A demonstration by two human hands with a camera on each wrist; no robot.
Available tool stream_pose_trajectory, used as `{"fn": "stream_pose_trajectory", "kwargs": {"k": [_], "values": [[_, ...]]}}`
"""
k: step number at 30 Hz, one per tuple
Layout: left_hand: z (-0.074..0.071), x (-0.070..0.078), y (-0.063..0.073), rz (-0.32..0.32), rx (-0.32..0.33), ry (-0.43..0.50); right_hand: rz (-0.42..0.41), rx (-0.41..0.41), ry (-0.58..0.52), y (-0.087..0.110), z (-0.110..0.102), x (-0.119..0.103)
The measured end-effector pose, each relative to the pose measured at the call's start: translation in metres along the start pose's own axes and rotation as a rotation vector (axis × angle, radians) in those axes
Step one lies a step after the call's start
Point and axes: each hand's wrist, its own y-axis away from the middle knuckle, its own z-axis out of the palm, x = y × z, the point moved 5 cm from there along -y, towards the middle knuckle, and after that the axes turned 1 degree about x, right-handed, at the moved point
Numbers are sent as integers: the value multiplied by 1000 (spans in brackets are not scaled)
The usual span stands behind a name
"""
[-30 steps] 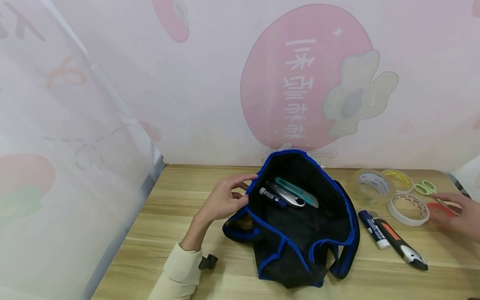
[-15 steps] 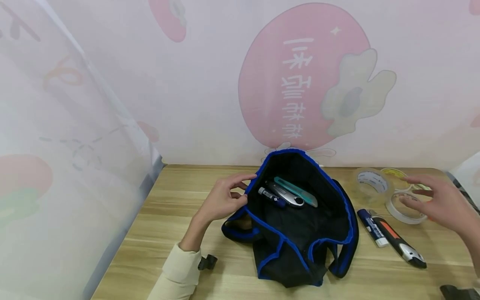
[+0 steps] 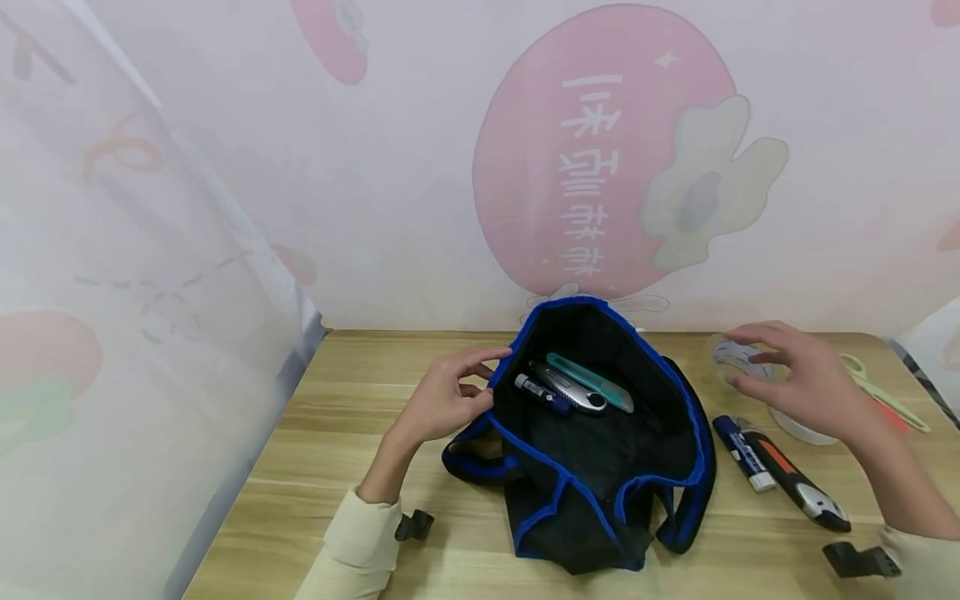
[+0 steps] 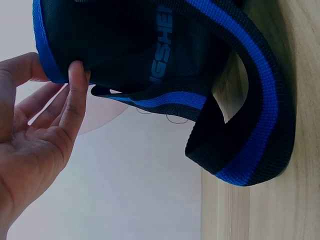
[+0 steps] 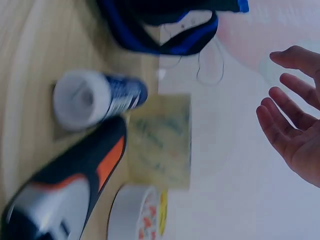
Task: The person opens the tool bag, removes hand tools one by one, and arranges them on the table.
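Note:
With thumb and fingertips, my left hand (image 3: 450, 396) pinches the left rim of a black cloth bag (image 3: 577, 458) with blue edging. Its strap (image 4: 255, 130) loops down in the left wrist view. Inside the bag lie a teal box cutter (image 3: 592, 383), a silver utility knife (image 3: 573, 392) and a dark blue tube with a white end (image 3: 543, 394). My right hand (image 3: 810, 383) holds nothing, its fingers spread and slightly bent above a clear tape roll (image 3: 738, 357). In the right wrist view that hand stands apart from the clear roll.
A blue glue stick (image 3: 742, 454) and an orange-black utility knife (image 3: 798, 483) lie right of the bag. A white tape roll (image 3: 802, 429) is partly hidden under my right hand. Green scissors (image 3: 885, 396) and a red item (image 3: 892, 414) lie farther right. A printed sheet (image 3: 405, 208) hangs behind.
My right hand has moved left, from the red item and scissors at the right to the clear tape roll. The scissors now lie over the red item. My left hand keeps its hold.

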Motion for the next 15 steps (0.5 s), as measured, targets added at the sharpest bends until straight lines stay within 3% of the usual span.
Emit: {"fn": "stream_pose_trajectory", "kwargs": {"k": [15], "values": [[0, -1, -1, 3, 0, -3, -38, -149, -44, -48, 38, -60]]}}
